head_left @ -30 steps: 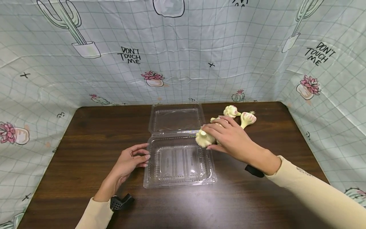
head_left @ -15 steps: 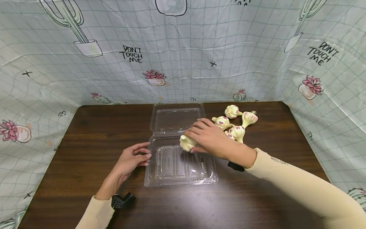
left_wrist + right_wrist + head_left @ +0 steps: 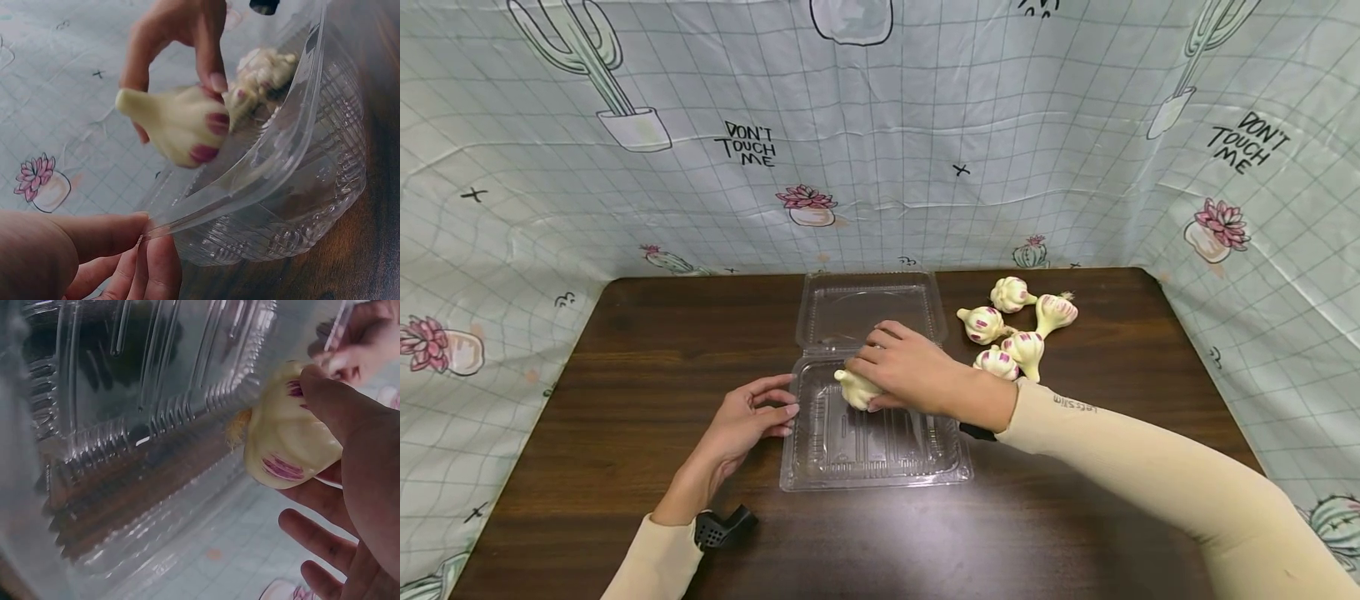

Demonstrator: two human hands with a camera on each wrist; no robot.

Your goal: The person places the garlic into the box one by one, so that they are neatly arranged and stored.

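Note:
A garlic bulb (image 3: 857,390), cream with purple patches, hangs over the left part of a clear plastic clamshell container (image 3: 880,481). My right hand (image 3: 910,367) grips it between thumb and fingers. In the right wrist view the garlic bulb (image 3: 284,434) shows its tuft of roots, with the thumb on its upper side. My left hand (image 3: 748,421) is at the container's left rim. In the left wrist view its thumb and fingers pinch the edge of the container (image 3: 281,169). The lid (image 3: 872,312) lies folded back behind the base.
Several more garlic bulbs (image 3: 981,325) lie clustered on the dark wooden table (image 3: 685,333), right of the lid. A patterned cloth (image 3: 880,125) hangs behind the table and along both sides.
My right hand has carried the garlic bulb leftward from beside the cluster to above the container's left part, uncovering the other bulbs. The left hand stays at the rim.

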